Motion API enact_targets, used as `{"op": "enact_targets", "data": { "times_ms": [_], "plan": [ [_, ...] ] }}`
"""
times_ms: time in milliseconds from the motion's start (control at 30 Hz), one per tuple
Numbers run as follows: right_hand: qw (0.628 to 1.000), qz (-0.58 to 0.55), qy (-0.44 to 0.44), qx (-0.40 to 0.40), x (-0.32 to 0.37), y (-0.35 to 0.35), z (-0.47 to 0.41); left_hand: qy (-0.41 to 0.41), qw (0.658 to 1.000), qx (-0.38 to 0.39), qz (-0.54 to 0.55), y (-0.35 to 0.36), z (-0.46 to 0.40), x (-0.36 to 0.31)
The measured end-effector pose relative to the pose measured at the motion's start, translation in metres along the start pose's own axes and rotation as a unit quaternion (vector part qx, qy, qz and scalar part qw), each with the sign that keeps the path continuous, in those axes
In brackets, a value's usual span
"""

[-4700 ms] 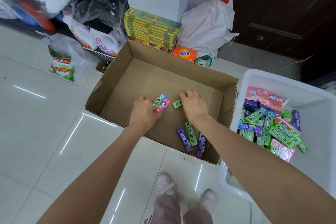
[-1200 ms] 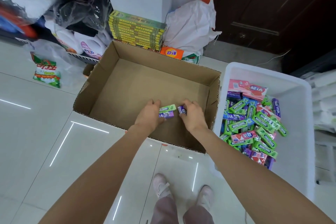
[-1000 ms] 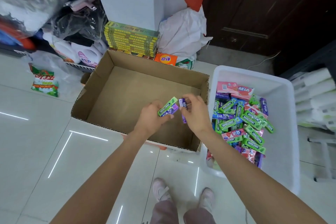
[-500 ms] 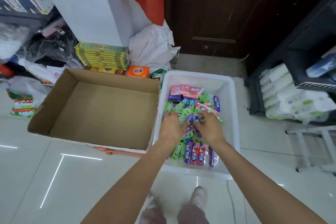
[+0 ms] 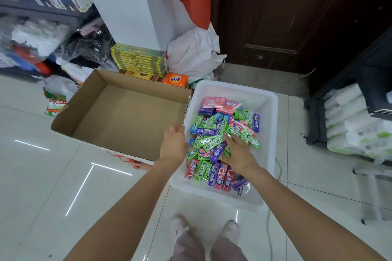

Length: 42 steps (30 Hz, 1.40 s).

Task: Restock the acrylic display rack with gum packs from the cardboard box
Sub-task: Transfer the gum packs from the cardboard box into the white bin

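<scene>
The brown cardboard box [image 5: 127,121] stands open on the floor at centre left, and its bottom is bare. To its right, touching it, is a white plastic bin [image 5: 266,154] holding a heap of gum packs [image 5: 212,125] in green, purple, red and pink. My left hand [image 5: 175,144] hovers over the seam between box and bin, fingers relaxed and holding nothing. My right hand [image 5: 238,152] lies flat on the heap with its fingers spread over green packs. No acrylic rack is in view.
Behind the box are a stack of yellow-green cartons [image 5: 139,59], an orange packet [image 5: 175,79] and a white bag [image 5: 195,53]. A dark shelf with paper rolls [image 5: 350,121] stands right. A snack bag [image 5: 55,104] lies left. My feet [image 5: 180,226] are below.
Both hands took the last packs from the box and carried them right into the bin. Since half a second ago my left hand has drawn back left to the bin's edge.
</scene>
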State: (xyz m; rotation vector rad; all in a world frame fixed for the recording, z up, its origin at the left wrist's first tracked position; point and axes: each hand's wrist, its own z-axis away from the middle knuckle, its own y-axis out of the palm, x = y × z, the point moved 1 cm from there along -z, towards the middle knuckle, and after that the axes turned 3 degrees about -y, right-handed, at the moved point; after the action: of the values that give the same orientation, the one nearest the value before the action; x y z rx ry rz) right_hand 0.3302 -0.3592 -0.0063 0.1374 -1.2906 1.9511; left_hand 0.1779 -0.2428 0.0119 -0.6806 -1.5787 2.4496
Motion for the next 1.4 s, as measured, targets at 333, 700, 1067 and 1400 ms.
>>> {"op": "enact_targets", "data": {
  "times_ms": [333,700,1067,1400],
  "plan": [
    [0.999,0.011,0.031,-0.027,0.004,0.009,-0.002,-0.037,0.999,-0.037,-0.007,0.003,-0.011,-0.008],
    [0.979,0.098,0.082,-0.161,-0.016,-0.004,0.012,-0.058,0.995,-0.076,-0.014,0.018,-0.016,-0.018],
    [0.965,0.086,0.181,-0.169,-0.070,-0.029,0.034,-0.073,0.996,-0.038,0.022,0.018,-0.036,-0.069],
    [0.980,0.036,0.130,-0.149,-0.098,-0.048,0.035,-0.097,0.994,-0.048,-0.002,0.028,-0.034,-0.086]
  ]
}}
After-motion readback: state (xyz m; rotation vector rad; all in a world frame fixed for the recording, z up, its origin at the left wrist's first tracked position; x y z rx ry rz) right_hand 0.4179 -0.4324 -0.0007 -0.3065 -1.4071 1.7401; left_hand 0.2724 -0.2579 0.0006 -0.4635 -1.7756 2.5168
